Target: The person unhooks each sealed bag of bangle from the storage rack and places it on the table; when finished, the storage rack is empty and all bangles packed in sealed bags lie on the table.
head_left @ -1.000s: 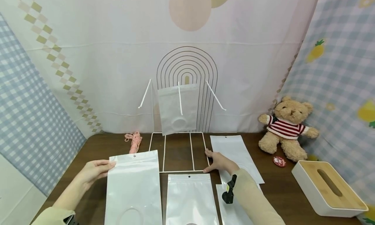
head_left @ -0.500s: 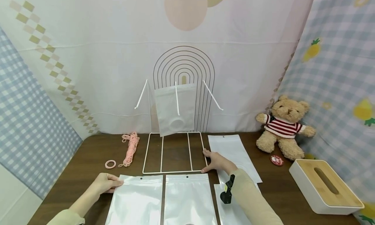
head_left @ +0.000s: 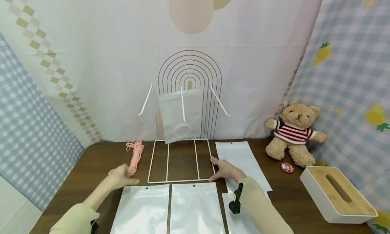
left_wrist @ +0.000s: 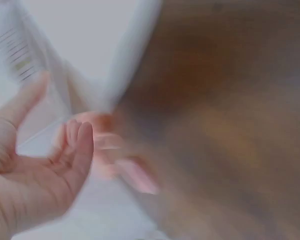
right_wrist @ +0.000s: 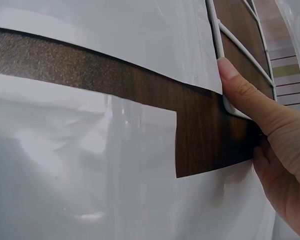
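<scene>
My left hand (head_left: 122, 177), blurred, is over the table beside a hank of pink cord (head_left: 136, 156). Its fingers look loose and nothing shows in them in the left wrist view. A pink ring (head_left: 110, 172) is mostly hidden behind it. Below lies a white pouch (head_left: 140, 207) with a hole at its top, next to a second white pouch (head_left: 195, 207). My right hand (head_left: 226, 169) holds the front right corner of a white wire rack (head_left: 182, 181), thumb on the front bar and fingers at the side bar. Another pouch (head_left: 181, 115) hangs on the rack's middle hook.
More white pouches (head_left: 242, 163) lie under and beside the right forearm. A teddy bear (head_left: 294, 132) sits at the back right, near a red round badge (head_left: 287, 167) and a tissue box (head_left: 338, 195) with a wooden lid. Two side hooks (head_left: 220, 101) stick out from the rack.
The left hand lowered a pouch beside the other one, let it go, and moved up toward the pink cord. The right hand stays at the rack's corner.
</scene>
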Action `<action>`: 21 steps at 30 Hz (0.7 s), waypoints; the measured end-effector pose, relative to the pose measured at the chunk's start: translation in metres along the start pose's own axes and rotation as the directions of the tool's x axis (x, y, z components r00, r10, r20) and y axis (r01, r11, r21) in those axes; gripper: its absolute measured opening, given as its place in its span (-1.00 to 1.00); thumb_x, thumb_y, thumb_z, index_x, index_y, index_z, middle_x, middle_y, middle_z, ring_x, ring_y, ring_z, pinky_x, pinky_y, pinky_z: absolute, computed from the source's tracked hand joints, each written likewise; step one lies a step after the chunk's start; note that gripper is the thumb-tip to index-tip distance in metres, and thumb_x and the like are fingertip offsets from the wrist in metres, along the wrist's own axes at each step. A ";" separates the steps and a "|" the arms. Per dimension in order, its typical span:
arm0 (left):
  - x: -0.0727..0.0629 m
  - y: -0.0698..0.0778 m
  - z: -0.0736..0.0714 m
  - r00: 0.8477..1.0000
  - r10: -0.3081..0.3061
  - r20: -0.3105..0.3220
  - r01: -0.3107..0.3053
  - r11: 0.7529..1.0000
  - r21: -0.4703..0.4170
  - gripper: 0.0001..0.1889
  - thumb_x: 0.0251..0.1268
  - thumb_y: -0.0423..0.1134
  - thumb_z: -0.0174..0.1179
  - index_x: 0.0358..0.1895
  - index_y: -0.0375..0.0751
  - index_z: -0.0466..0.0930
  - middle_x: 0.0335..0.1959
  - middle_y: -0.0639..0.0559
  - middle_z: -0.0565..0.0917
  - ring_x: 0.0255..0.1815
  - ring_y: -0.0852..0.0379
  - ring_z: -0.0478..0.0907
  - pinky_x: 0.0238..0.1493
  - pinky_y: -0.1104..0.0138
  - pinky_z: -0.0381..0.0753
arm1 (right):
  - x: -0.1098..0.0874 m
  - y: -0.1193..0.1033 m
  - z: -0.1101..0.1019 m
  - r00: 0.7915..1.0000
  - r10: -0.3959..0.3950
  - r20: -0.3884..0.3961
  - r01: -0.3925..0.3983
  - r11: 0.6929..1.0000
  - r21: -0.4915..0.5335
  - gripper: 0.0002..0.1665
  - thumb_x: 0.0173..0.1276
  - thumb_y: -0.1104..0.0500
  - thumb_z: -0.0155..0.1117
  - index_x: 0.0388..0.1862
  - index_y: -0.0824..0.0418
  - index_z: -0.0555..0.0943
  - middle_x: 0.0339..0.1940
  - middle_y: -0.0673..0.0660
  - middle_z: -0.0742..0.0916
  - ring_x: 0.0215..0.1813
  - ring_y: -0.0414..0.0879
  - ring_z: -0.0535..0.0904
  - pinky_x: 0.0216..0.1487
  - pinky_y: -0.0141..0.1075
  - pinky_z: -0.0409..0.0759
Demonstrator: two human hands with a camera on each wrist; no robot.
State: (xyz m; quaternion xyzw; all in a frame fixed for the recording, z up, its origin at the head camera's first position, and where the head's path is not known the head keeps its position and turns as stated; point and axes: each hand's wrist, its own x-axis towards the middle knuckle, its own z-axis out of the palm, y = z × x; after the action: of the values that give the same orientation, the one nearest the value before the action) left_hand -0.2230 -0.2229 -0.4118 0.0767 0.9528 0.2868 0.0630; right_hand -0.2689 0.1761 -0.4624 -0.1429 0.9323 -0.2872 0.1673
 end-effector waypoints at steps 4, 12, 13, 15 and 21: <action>0.039 0.048 -0.018 0.979 0.171 -0.108 -0.186 0.971 -0.150 -0.48 0.10 -0.04 0.25 -0.05 -0.45 0.44 -0.10 -0.33 0.58 -0.10 -0.17 0.54 -0.05 0.10 0.54 | -0.003 0.001 0.001 1.000 0.002 -0.010 -0.002 1.000 0.001 0.12 -0.11 0.03 0.49 0.38 0.34 0.14 0.46 0.27 0.14 0.46 0.18 0.03 0.39 -0.01 0.13; 0.101 0.130 -0.043 0.887 0.149 -0.437 -0.347 0.839 -0.419 -0.22 0.16 -0.11 0.23 0.36 -0.36 0.06 0.36 -0.31 0.19 0.38 -0.17 0.19 0.33 0.13 0.26 | -0.004 -0.002 0.005 1.000 -0.009 -0.015 0.009 1.000 -0.013 0.10 -0.10 0.03 0.49 0.37 0.35 0.16 0.45 0.26 0.16 0.46 0.17 0.05 0.39 -0.02 0.12; 0.105 0.135 -0.044 0.866 0.125 -0.483 -0.367 0.816 -0.447 -0.26 0.14 -0.13 0.24 0.34 -0.35 0.13 0.32 -0.30 0.27 0.34 -0.13 0.27 0.30 0.17 0.31 | -0.003 -0.002 0.006 1.000 -0.010 -0.014 0.009 1.000 -0.018 0.11 -0.10 0.03 0.49 0.37 0.35 0.16 0.45 0.26 0.16 0.46 0.17 0.05 0.39 -0.02 0.12; 0.111 0.143 -0.042 0.821 0.062 -0.568 -0.399 0.772 -0.494 -0.40 0.14 -0.16 0.24 0.22 -0.36 0.32 0.17 -0.30 0.47 0.16 -0.03 0.48 0.16 0.30 0.46 | -0.002 -0.001 0.006 1.000 -0.015 -0.013 0.014 1.000 -0.027 0.11 -0.10 0.01 0.49 0.37 0.35 0.15 0.45 0.27 0.16 0.46 0.18 0.05 0.39 -0.01 0.12; 0.117 0.154 -0.036 0.736 -0.030 -0.676 -0.476 0.688 -0.548 -0.72 0.16 -0.27 0.22 -0.13 -0.41 0.58 -0.20 -0.23 0.67 -0.43 0.46 0.54 -0.34 0.63 0.52 | -0.004 0.001 0.002 1.000 -0.010 -0.028 0.009 1.000 -0.006 0.12 -0.11 0.02 0.49 0.38 0.34 0.15 0.45 0.27 0.15 0.46 0.17 0.04 0.39 -0.02 0.13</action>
State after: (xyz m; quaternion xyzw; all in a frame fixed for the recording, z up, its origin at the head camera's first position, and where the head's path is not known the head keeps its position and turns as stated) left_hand -0.3267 -0.0941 -0.3048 0.0692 0.7179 0.6344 -0.2780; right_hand -0.2649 0.1772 -0.4635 -0.1437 0.9347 -0.2872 0.1523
